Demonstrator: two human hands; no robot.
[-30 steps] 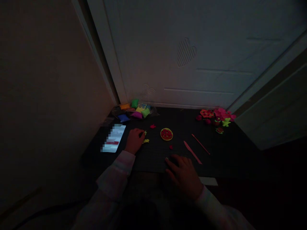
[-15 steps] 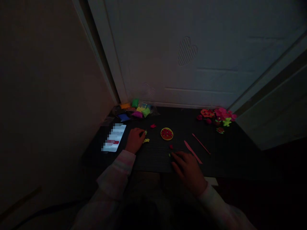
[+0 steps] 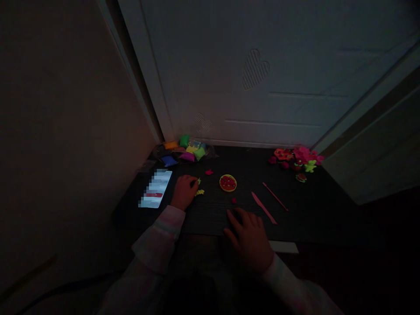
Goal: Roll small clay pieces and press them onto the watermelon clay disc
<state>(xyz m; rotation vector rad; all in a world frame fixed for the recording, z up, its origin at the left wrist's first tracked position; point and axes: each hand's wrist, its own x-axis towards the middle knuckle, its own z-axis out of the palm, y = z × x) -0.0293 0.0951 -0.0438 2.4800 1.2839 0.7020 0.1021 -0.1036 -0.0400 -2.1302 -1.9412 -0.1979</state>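
My left hand (image 3: 184, 192) rests on the dark table, its thumb and forefinger curled together on a small pale yellow clay piece (image 3: 199, 180). Beside those fingertips lies another yellow clay scrap (image 3: 199, 192). My right hand (image 3: 250, 238) is at the table's front edge, thumb and forefinger apart, with nothing visible between them. Beyond it sits a small red clay lump (image 3: 234, 201). A round clay pizza-like disc (image 3: 227, 183), red with a yellow rim, lies between and beyond both hands. A red clay piece (image 3: 209, 172) is left of it.
A pink plastic knife (image 3: 264, 208) and a thin pink tool (image 3: 274, 196) lie at right. Colourful clay packets (image 3: 187, 155) are piled at back left, above a lit phone (image 3: 156, 189). Finished clay figures and pink flowers (image 3: 305, 155) stand at back right, before a white panel.
My right hand has drawn back slightly toward me and to the left. The small pale green bit at its fingertip is no longer visible. My left hand has stayed put.
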